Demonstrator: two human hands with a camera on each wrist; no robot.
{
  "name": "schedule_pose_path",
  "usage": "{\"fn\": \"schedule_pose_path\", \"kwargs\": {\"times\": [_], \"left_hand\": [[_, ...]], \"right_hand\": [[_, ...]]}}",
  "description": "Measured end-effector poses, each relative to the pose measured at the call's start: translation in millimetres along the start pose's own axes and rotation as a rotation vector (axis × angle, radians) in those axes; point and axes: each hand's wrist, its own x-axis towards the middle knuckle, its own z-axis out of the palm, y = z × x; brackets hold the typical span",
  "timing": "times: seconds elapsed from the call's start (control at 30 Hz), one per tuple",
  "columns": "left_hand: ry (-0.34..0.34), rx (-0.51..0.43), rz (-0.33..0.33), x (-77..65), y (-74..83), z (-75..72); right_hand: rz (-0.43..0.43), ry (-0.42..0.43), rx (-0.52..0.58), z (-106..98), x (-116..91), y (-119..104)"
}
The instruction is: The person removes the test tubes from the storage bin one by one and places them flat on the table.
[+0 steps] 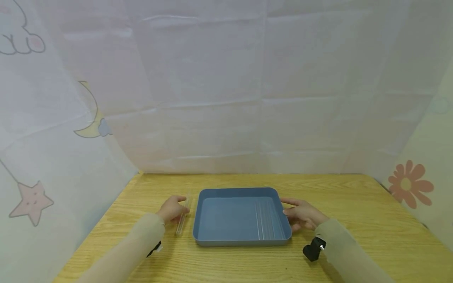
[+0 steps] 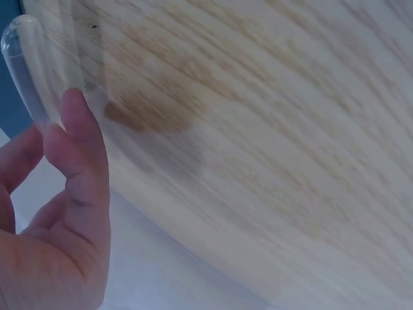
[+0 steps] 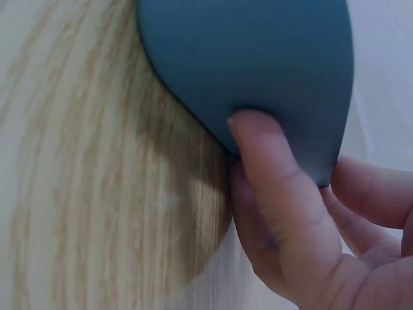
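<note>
My left hand [image 1: 173, 209] pinches a clear test tube [image 1: 181, 220] between thumb and fingers, just left of a blue tray [image 1: 226, 192]. In the left wrist view the tube's rounded end [image 2: 24, 39] sticks out past the fingertips. At the tray's right side, my right hand [image 1: 302, 214] holds the wall. The right wrist view shows one digit [image 3: 264, 142] pressed flat on the outer wall [image 3: 251, 58], another by its lower edge and others near the rim. Several clear tubes [image 1: 264, 220] lie side by side in the tray's right part.
Everything stands on a wood-grain table [image 1: 230, 267]. A pale cloth backdrop [image 1: 219, 129] rises behind the table's far edge and continues along both sides. A black wrist camera [image 1: 313, 249] hangs under my right sleeve.
</note>
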Motion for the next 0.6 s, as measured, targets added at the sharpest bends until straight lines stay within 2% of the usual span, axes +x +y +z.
{"fn": "schedule_pose_path", "kwargs": {"times": [0.23, 0.43, 0.6], "left_hand": [[0.013, 0.071, 0.027, 3.6, -2.1, 1.8], [0.049, 0.240, 0.100, 5.5, -3.1, 3.3], [0.085, 0.396, 0.124, 4.5, -2.1, 4.9]], "right_hand": [[-0.001, -0.001, 0.011, 0.8, -0.6, -0.9], [0.001, -0.004, 0.011, 1.0, -0.4, -1.1], [0.001, 0.002, 0.004, 0.8, -0.6, -1.3]]}}
